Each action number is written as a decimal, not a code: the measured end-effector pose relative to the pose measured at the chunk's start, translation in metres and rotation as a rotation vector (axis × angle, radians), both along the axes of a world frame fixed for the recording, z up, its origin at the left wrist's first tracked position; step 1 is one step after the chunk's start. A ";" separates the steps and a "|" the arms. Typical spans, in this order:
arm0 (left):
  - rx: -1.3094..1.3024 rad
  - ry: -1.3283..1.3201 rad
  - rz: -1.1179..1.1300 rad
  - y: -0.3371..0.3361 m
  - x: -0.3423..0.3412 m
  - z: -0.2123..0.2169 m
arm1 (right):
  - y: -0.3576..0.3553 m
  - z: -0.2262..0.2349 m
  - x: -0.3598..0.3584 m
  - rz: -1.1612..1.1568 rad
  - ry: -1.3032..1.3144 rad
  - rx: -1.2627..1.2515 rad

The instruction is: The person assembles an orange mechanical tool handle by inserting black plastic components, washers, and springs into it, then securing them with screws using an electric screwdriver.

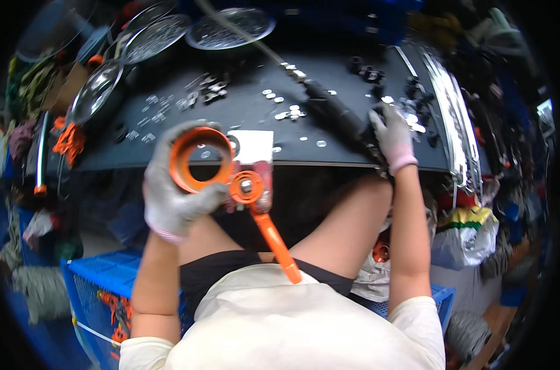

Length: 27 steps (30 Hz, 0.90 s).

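My left hand [175,191], in a pale glove, is wrapped round a wide orange ring [200,161] held up over the table's front edge. Beside the ring sits a small round orange hub with a metal piece in its middle, and a long orange lever [273,240] slants down from it towards my lap. My right hand [392,134], gloved too, reaches over the right part of the table with thumb and fingers apart. Its fingertips, somewhat blurred, are close to small shiny metal pieces [410,118]. A black power screwdriver [335,111] lies just left of that hand.
On the dark table [230,68] several small metal parts [207,89] and washers are scattered. Round clear-rimmed trays [230,28] stand at the back left. Long metal strips [455,117] line the right side. A blue crate [101,271] stands left of my legs, a white bag [468,237] at the right.
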<state>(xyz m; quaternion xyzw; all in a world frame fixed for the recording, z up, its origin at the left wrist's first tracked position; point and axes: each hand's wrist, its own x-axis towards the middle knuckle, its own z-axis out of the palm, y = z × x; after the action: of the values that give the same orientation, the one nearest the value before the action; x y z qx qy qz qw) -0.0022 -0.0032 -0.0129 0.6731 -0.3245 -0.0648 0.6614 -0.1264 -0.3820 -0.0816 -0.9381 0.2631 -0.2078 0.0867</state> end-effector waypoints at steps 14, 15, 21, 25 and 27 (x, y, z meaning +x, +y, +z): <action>-0.023 -0.190 0.232 0.023 -0.030 -0.070 | 0.213 0.037 -0.044 0.533 0.090 0.880; -0.131 -0.138 0.262 0.029 -0.030 -0.071 | 0.212 0.046 -0.024 0.429 -0.086 0.802; -0.172 0.107 0.387 0.044 -0.038 -0.079 | 0.182 0.050 0.104 0.833 0.005 0.080; -0.140 0.013 0.380 0.060 -0.047 -0.083 | 0.176 0.041 0.112 0.999 0.110 0.140; -0.171 0.072 0.401 0.062 -0.046 -0.084 | 0.175 0.049 0.100 0.921 0.006 0.186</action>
<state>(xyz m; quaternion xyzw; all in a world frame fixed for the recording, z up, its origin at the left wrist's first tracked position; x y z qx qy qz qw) -0.0483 0.0583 -0.0974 0.6629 -0.1647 0.0716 0.7269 -0.0260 -0.2070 -0.0322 -0.9461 -0.1626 -0.1207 0.2529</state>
